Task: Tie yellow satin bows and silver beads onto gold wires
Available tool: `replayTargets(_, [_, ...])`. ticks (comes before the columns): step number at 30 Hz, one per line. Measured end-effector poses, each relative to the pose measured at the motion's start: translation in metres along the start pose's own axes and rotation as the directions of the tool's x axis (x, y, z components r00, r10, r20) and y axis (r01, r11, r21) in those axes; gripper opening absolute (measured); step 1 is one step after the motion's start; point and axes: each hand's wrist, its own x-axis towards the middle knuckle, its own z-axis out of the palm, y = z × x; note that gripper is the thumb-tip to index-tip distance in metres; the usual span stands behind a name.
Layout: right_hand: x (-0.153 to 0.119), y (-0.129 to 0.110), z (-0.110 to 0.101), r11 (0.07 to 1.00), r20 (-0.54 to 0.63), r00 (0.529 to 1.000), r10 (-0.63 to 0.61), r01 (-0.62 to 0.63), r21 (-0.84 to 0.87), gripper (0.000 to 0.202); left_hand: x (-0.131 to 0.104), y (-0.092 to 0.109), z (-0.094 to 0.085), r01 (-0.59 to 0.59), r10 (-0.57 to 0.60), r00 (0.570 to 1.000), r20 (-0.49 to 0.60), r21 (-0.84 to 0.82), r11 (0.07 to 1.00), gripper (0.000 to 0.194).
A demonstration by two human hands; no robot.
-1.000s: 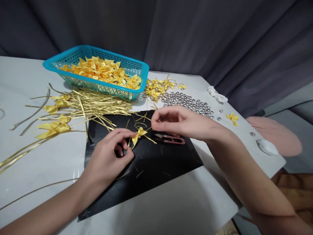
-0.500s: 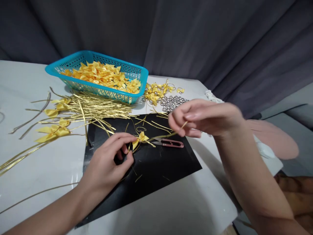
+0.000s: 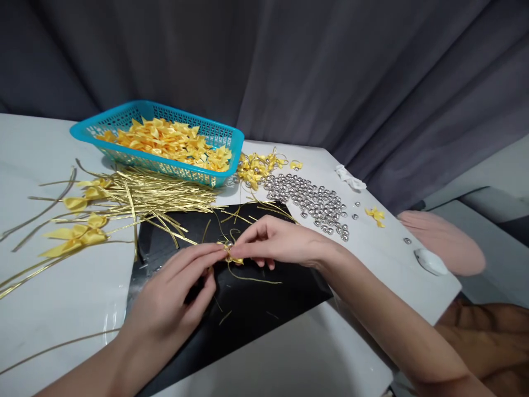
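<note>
White bench (image 3: 37, 143) first, then a black mat (image 3: 264, 314) lying on it, and behind the mat a blue basket (image 3: 237, 157) heaped with yellow ribbon bows. Loose gold cords (image 3: 165, 193) are piled in front of the basket. Both hands meet over the mat: the right hand (image 3: 281, 240) has thumb and forefinger pinched together on a little bow (image 3: 237, 260), other fingers loosely curled. The left hand (image 3: 165, 292) is half curled with its fingertips touching the same bow from the other side; can't really tell whether its thumb is gripping too. A thin loose end (image 3: 260, 281) trails from the bow over the mat. I'd guess the bow's super light, soft and a bit slippery, easy to squash, so pinch it at the middle and leave the petal tips alone. The cord looks springier, probably holds a bend. Smallest stuff: shiny silver beads (image 3: 318, 204) spread right of the basket, and they'd likely roll off if nudged.
</note>
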Motion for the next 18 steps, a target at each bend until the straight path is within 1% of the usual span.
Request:
replayTargets(5, [-0.001, -0.002, -0.003, 0.998, -0.118, 0.993, 0.003, -0.011, -0.070, 0.014, 0.004, 0.003, -0.001, 0.027, -0.026, 1.000, 0.010, -0.033, 0.999, 0.021])
replayTargets(7, [-0.001, -0.003, -0.003, 0.997, -0.150, 0.989, 0.011, -0.022, -0.077, 0.009, 0.007, 0.006, -0.002, 0.032, -0.031, 0.999, 0.011, -0.060, 0.998, 0.021])
replayTargets(10, [0.000, -0.004, -0.002, 0.997, -0.189, 0.982, 0.001, -0.016, -0.082, 0.012, 0.011, 0.007, -0.003, 0.052, -0.052, 0.999, 0.000, -0.104, 0.993, 0.020])
replayTargets(12, [0.001, -0.005, 0.000, 0.996, -0.241, 0.970, -0.016, -0.006, -0.089, 0.015, 0.012, 0.006, -0.003, 0.082, -0.083, 0.997, -0.004, -0.132, 0.988, 0.020])
replayTargets(14, [0.002, -0.006, 0.002, 0.997, -0.298, 0.954, -0.021, -0.004, -0.082, 0.018, 0.013, 0.004, -0.004, 0.118, -0.117, 0.993, 0.016, -0.166, 0.979, 0.021])
replayTargets(16, [0.002, -0.007, 0.003, 0.997, -0.360, 0.931, -0.060, 0.042, -0.059, 0.013, 0.013, 0.003, -0.004, 0.167, -0.164, 0.986, 0.029, -0.203, 0.965, 0.021])
replayTargets(18, [0.000, -0.007, 0.004, 0.984, -0.426, 0.887, -0.180, 0.162, -0.080, 0.005, 0.015, 0.003, -0.004, 0.225, -0.227, 0.974, 0.021, -0.241, 0.944, 0.022])
